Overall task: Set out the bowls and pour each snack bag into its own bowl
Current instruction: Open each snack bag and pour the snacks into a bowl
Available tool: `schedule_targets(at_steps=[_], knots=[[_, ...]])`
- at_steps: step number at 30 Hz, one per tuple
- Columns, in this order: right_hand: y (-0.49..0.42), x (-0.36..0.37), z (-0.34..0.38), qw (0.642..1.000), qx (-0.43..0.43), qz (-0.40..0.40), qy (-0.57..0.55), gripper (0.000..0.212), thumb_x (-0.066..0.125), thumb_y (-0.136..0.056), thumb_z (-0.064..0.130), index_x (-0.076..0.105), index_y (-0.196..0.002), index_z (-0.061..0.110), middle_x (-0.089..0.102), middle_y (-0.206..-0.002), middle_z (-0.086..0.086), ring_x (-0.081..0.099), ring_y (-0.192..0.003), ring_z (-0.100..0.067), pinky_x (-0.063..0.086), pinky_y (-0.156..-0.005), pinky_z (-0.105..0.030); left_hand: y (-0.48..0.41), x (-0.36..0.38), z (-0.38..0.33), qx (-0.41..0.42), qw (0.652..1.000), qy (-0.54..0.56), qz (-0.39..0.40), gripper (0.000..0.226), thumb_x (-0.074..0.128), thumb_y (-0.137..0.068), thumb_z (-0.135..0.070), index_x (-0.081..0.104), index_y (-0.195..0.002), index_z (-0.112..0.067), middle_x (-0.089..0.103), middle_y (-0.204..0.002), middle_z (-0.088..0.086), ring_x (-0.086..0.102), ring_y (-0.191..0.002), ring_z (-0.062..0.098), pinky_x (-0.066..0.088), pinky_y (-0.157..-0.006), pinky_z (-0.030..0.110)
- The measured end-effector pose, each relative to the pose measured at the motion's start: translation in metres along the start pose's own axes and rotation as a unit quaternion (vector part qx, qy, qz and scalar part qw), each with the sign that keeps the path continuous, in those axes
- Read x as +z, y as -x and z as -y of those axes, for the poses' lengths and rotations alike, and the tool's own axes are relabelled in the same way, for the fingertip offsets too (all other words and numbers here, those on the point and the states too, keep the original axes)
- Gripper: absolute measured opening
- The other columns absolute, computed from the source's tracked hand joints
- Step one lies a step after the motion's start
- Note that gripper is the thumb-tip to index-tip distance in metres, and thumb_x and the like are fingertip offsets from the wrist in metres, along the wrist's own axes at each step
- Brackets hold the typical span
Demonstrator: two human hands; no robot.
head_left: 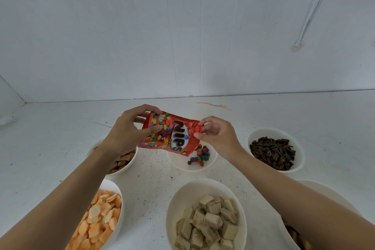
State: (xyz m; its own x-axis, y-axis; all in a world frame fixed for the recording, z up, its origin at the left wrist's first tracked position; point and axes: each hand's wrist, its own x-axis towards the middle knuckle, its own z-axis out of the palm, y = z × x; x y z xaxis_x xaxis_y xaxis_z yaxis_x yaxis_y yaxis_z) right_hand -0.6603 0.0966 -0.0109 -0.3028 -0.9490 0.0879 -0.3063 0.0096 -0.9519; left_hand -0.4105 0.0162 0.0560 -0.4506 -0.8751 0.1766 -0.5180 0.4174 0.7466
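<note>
Holding the crinkly red foil candy bag [168, 134] tipped over the small white bowl [182, 165] on the bench, left hand [129, 130] gripping one end, right hand [215, 134] pinching the other; thin, slippery, probably near empty, so pinch the corners

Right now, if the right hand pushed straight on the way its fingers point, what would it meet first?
The right hand pinches the red candy bag, so that comes first; then probably the left hand on its far end.
</note>
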Motion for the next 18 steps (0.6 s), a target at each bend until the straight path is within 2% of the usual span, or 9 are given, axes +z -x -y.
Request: schedule_targets(at_steps=[12, 18], knots=[[0.000, 0.010, 0.006, 1.000, -0.001, 0.008, 0.029, 0.026, 0.083, -0.080, 0.028, 0.068, -0.100, 0.023, 0.076, -0.092, 0.004, 0.072, -0.093, -0.014, 0.060, -0.089, -0.044, 0.002, -0.011, 0.003, -0.002, 1.000, -0.005, 0.002, 0.027, 0.077, -0.084, -0.032, 0.062, -0.104, -0.044, 0.063, -0.118, -0.008, 0.063, -0.104, 0.014, 0.055, -0.070, 0.024], [0.000, 0.010, 0.002, 1.000, 0.007, 0.006, 0.030, 0.024, 0.084, -0.079, 0.029, 0.068, -0.097, 0.025, 0.076, -0.092, 0.005, 0.072, -0.092, -0.012, 0.060, -0.087, -0.042, -0.005, -0.012, -0.001, 0.006, 1.000, -0.017, 0.023, 0.027, 0.076, -0.085, -0.035, 0.061, -0.106, -0.045, 0.062, -0.115, -0.011, 0.062, -0.102, 0.011, 0.051, -0.068, 0.020]])
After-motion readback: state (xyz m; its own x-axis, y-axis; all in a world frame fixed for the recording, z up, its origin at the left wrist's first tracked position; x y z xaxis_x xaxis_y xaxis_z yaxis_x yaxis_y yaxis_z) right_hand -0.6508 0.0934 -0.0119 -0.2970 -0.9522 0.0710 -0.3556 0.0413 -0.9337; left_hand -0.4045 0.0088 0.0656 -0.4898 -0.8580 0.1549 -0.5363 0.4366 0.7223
